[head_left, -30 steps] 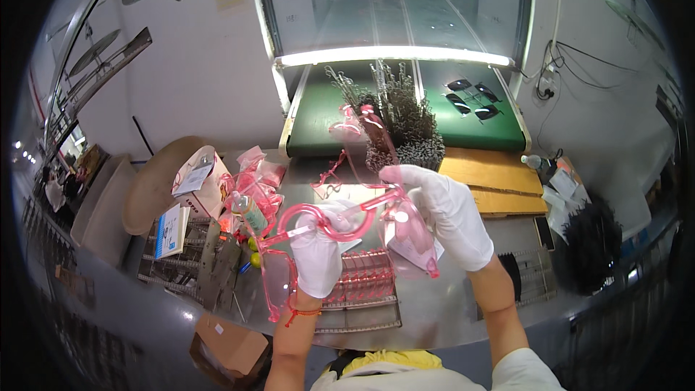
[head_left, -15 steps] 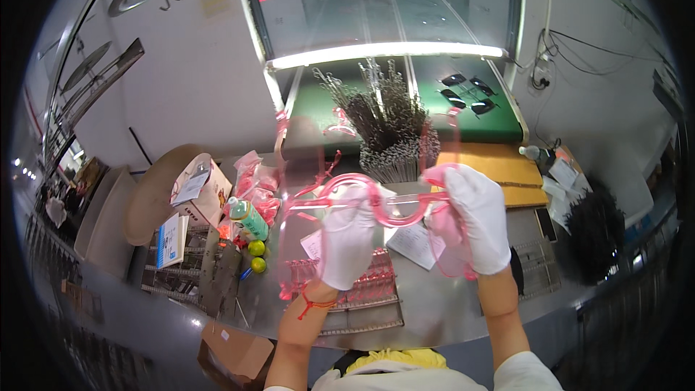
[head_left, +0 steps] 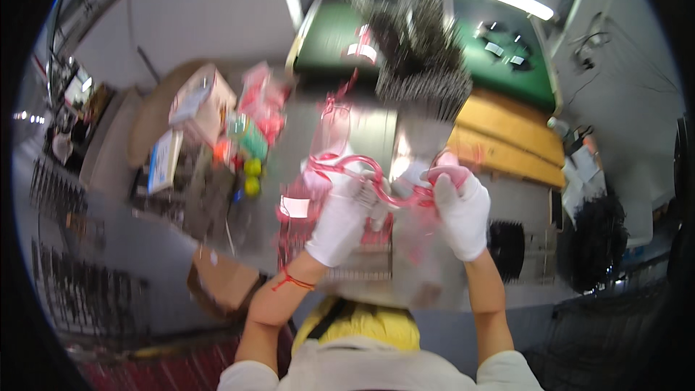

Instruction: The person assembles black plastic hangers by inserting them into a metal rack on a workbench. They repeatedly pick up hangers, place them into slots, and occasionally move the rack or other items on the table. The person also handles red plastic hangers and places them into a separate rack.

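A translucent pink eyeglass frame [head_left: 368,174] is held up over the worktop between my two white-gloved hands, blurred by motion. My right hand [head_left: 465,216] is closed on its right end, thumb against the pink rim. My left hand [head_left: 340,224] is behind and below the left part, fingers curled around it; its exact grip is partly hidden. Under my left hand stands a metal rack [head_left: 362,274] with several pink parts in it.
A dense bundle of thin metal rods [head_left: 423,65] stands at the back, before a green conveyor belt [head_left: 329,36] carrying dark sunglasses [head_left: 507,47]. Yellow cardboard [head_left: 507,134] lies right. At left are a green bottle [head_left: 247,136], pink bags [head_left: 262,105] and a white box [head_left: 203,105].
My view has tipped downward, so the bench appears higher. Both hands still hold the pink eyeglass frame, which has turned and now looks smaller.
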The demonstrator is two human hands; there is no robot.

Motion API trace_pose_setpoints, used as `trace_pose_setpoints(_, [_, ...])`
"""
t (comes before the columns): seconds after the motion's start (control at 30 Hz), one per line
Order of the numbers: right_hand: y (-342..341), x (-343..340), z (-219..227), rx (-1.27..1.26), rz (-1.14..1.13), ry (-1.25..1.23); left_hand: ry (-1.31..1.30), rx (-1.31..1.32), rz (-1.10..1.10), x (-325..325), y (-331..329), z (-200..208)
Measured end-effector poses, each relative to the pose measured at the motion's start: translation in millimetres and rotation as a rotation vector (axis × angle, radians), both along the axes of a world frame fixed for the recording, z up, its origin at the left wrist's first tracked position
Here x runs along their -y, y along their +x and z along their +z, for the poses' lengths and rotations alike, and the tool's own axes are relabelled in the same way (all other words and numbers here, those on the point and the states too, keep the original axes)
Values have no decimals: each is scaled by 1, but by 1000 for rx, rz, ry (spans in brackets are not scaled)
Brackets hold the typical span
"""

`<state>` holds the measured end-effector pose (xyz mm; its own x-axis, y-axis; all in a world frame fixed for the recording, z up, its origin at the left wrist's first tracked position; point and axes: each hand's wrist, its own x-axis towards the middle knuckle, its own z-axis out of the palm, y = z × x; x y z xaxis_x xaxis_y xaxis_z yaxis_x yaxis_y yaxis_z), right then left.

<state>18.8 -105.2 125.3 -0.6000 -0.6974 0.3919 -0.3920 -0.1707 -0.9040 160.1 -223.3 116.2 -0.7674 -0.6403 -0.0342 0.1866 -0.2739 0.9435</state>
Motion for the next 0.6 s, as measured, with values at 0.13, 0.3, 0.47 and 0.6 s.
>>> trace_pose_setpoints(0.13, [21,9,-87,-638,274,-147,-115,228,366,4,119,-54])
trace_pose_setpoints(0.3, [149,27,-188,388,348,497,-525,269,1014,13,252,-95])
trace_pose_setpoints(0.47, [213,63,-235,602,260,778,-634,419,1009,43,302,-110])
trace_pose_setpoints(0.6, [235,74,-260,98,149,810,-624,426,993,63,330,-123])
